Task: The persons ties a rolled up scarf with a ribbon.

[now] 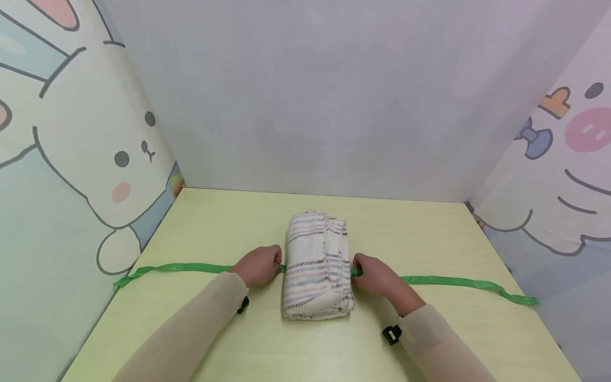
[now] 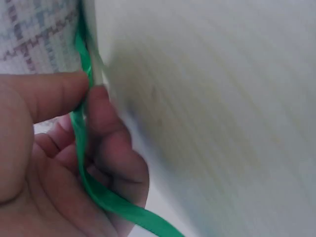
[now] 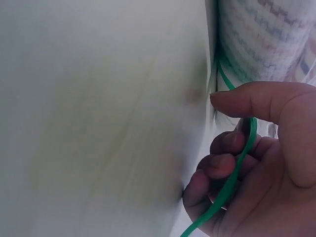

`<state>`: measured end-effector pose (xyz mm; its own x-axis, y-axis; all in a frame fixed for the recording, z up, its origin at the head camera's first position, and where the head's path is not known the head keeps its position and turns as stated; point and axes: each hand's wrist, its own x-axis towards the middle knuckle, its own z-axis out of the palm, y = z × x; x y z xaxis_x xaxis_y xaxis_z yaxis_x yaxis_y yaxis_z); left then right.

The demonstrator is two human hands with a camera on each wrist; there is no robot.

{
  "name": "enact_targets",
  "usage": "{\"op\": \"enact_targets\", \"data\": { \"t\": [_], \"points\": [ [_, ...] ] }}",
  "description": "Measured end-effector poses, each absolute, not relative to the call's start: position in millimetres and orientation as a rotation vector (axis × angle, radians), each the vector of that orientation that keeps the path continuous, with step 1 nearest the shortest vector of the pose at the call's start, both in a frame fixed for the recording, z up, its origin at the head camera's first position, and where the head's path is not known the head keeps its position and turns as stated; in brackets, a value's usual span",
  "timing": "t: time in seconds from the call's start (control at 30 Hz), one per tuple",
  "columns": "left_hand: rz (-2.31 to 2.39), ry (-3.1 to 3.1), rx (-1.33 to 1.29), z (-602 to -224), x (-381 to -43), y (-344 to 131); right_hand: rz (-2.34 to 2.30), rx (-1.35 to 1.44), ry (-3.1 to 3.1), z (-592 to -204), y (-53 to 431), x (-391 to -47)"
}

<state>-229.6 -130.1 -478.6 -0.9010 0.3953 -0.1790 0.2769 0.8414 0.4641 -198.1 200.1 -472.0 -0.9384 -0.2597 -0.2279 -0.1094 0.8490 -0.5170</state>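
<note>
A folded striped cloth [image 1: 305, 270], white with brown, blue and pink bands, lies in the middle of the table. A green ribbon [image 1: 191, 267] runs from side to side and passes out of sight under it. At the cloth's left edge my left hand [image 1: 259, 266] pinches the ribbon between thumb and forefinger; the left wrist view shows the ribbon [image 2: 101, 195] trailing across the palm. On the other side my right hand [image 1: 377, 275] pinches it close to the cloth. In the right wrist view the ribbon [image 3: 229, 185] hangs down past the curled fingers.
The pale yellow table [image 1: 315, 353] meets a plain grey-white wall [image 1: 310, 106] at the back. Side walls carry cartoon pictures, a rabbit [image 1: 95, 159] at left and a pink-nosed figure [image 1: 568, 175] at right. The ribbon's ends reach near both side edges.
</note>
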Motion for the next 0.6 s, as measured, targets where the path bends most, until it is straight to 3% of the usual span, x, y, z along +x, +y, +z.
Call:
{"op": "enact_targets", "data": {
  "t": [0.6],
  "points": [
    [0.256, 2.888, 0.622, -471.0, -229.9, -122.1, -0.396, -0.298, 2.952, -466.5, 190.2, -198.5]
  ]
}}
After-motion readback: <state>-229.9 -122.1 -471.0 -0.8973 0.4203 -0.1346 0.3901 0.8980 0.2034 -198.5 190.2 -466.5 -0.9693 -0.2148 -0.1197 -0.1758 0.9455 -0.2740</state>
